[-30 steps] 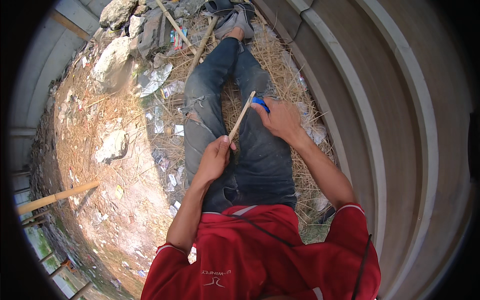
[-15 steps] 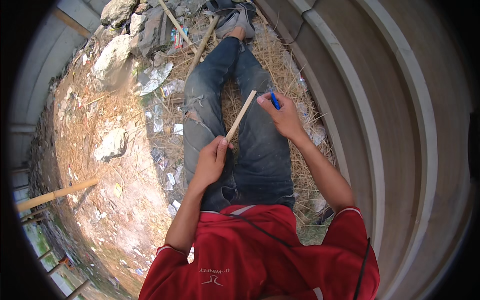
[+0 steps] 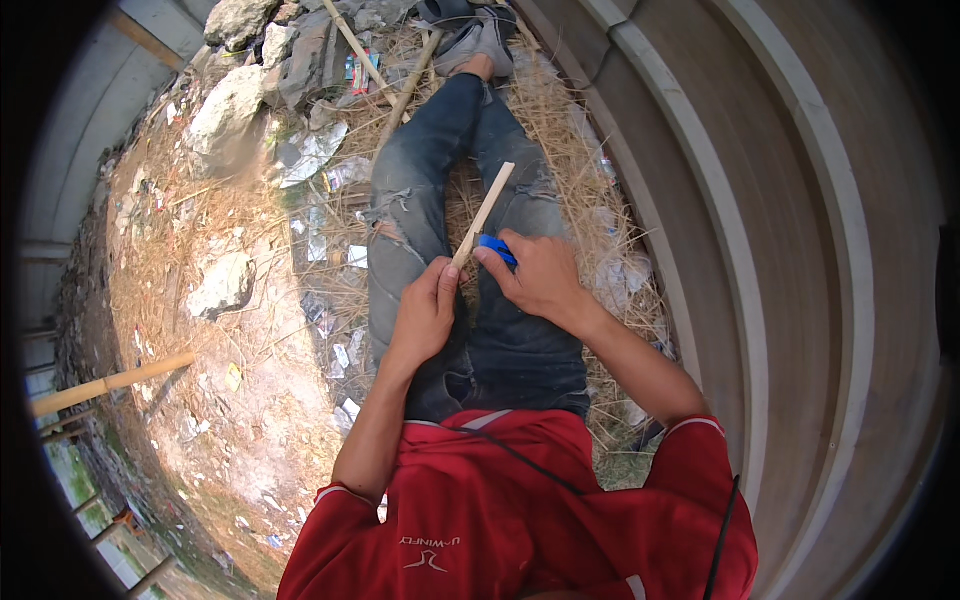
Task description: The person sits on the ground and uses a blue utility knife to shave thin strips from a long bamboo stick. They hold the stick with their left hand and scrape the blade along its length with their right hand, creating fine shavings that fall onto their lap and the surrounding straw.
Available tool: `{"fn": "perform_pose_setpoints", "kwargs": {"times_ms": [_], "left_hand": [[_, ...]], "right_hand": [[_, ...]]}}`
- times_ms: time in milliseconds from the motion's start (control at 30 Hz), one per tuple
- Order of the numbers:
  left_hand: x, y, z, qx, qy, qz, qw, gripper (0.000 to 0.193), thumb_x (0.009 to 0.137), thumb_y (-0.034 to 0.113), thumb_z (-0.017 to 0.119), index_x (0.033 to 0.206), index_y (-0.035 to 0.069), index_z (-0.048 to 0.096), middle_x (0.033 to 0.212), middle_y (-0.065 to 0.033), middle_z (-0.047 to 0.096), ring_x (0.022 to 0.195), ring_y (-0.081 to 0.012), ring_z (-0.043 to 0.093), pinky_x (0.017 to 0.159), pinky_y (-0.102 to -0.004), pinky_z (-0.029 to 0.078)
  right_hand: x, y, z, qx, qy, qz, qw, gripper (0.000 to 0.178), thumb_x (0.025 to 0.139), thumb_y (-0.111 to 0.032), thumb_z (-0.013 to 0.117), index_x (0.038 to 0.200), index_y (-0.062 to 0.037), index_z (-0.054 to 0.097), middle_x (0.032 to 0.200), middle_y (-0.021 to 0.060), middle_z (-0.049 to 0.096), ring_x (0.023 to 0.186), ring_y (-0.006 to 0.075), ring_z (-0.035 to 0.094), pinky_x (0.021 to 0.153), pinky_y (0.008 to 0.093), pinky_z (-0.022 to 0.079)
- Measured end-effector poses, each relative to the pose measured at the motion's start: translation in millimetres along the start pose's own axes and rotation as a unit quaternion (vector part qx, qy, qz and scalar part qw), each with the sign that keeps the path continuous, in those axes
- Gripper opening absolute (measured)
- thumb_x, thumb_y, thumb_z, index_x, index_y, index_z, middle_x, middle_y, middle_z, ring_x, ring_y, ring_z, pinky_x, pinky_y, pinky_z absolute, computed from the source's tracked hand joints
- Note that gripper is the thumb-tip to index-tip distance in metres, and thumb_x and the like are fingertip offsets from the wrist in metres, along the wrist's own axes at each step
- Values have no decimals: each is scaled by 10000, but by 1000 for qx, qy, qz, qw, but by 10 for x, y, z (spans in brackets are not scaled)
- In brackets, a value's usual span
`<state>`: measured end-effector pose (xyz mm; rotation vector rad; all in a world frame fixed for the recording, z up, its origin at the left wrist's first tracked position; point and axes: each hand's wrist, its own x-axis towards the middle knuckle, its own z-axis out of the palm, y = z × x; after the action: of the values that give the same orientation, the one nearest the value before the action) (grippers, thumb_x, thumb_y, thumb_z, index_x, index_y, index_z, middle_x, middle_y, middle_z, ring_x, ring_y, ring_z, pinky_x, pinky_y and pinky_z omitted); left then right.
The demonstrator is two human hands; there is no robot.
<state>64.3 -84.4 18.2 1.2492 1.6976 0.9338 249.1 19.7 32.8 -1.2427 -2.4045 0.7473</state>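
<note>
While left hand [image 3: 424, 312] pinches wooden strip [image 3: 489, 207], right hand [image 3: 545, 277] grips blue tool [image 3: 499, 250], pale lettering [image 3: 431, 542] on red shirt [image 3: 580, 530]

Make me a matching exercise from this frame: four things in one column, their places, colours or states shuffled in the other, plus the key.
Column one:
1. wooden strip
2. blue tool
3. shirt
4. trousers

Column two:
A. red with white trim
B. gripped near its lower end by the left hand
C. dark, torn at a knee
D. held in the right hand

Pairs: 1-B, 2-D, 3-A, 4-C
</note>
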Motion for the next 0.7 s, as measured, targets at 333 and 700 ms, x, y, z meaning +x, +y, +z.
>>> {"fn": "perform_pose_setpoints", "kwargs": {"times_ms": [333, 700], "left_hand": [[-55, 39, -40, 56, 14, -14, 998, 295, 1109, 279, 483, 1027, 38, 632, 744, -250, 635, 764, -496, 645, 667, -500, 483], [75, 91, -97, 101, 41, 28, 994, 263, 1103, 278, 502, 1028, 51, 613, 704, -255, 618, 723, -512, 624, 621, -552, 438]], "right_hand": [[189, 90, -61, 20, -40, 3, 999, 591, 1011, -566, 569, 832, -23, 715, 683, 239, 675, 673, 464, 675, 624, 544, 516], [421, 232, -101, 0, 13, -4, 1000, 582, 1014, -557, 582, 788, -32, 687, 644, 216, 627, 627, 436, 636, 587, 506, 466]]}}
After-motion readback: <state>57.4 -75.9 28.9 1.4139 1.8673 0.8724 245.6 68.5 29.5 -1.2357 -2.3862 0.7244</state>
